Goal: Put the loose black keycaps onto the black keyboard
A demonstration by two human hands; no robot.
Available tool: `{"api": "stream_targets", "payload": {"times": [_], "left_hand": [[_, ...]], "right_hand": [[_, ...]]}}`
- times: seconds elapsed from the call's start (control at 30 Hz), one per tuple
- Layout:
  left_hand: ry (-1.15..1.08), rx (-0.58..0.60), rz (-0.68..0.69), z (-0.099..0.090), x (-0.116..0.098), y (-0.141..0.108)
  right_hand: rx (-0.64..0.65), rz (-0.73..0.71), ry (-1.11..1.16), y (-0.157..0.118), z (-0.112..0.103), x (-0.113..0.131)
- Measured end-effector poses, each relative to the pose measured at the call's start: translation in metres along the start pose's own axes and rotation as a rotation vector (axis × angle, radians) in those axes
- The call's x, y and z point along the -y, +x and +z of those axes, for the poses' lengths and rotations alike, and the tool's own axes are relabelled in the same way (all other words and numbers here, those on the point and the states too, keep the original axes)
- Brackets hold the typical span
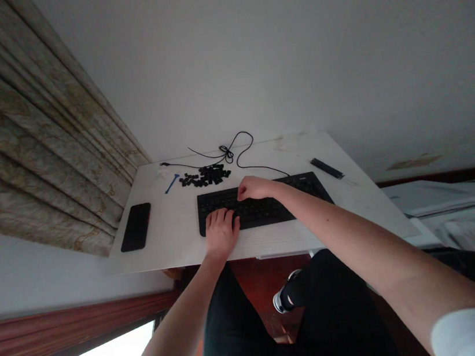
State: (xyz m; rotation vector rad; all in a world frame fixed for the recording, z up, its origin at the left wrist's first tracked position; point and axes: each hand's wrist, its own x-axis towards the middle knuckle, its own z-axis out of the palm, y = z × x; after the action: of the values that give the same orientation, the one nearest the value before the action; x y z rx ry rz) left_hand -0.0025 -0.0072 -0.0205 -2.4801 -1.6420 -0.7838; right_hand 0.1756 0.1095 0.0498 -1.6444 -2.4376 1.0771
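Note:
A black keyboard (264, 214) lies on the white table, its cable running off the back edge. My left hand (222, 232) rests palm down on its left part, fingers stretched out over the keys and holding nothing. Above the middle of the keyboard, my right hand (256, 187) is closed in a pinch, fingertips pointing left and down. Whatever is between those fingertips, if anything, is too small to make out. Behind the keyboard's left end is a loose pile of black keycaps (209, 174). A blue stick-like tool (172, 183) lies left of the pile.
A black smartphone (136, 227) lies at the table's left side. The coiled black cable (226, 154) stretches along the back near the wall. A dark narrow strip (327, 168) lies at the back right. A patterned curtain (37, 122) hangs along the left.

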Motion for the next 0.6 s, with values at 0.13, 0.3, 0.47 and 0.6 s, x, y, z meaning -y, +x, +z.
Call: {"api": "stream_targets", "payload": {"times": [0.13, 0.3, 0.47, 0.6], "left_hand": [[0.004, -0.004, 0.003, 0.0010, 0.0004, -0.0005], [0.002, -0.004, 0.002, 0.0009, 0.0000, -0.0004], [0.004, -0.006, 0.001, 0.0001, -0.0006, -0.0001], [0.001, -0.006, 0.000, -0.0001, -0.0007, -0.0001]], "right_hand": [[-0.006, 0.002, 0.012, 0.0004, 0.0020, 0.0014], [-0.015, 0.020, 0.019, 0.0011, 0.0043, 0.0025], [-0.032, 0.037, 0.018, 0.0007, 0.0079, 0.0031], [-0.035, 0.051, 0.066, 0.0007, 0.0095, 0.0018]]}}
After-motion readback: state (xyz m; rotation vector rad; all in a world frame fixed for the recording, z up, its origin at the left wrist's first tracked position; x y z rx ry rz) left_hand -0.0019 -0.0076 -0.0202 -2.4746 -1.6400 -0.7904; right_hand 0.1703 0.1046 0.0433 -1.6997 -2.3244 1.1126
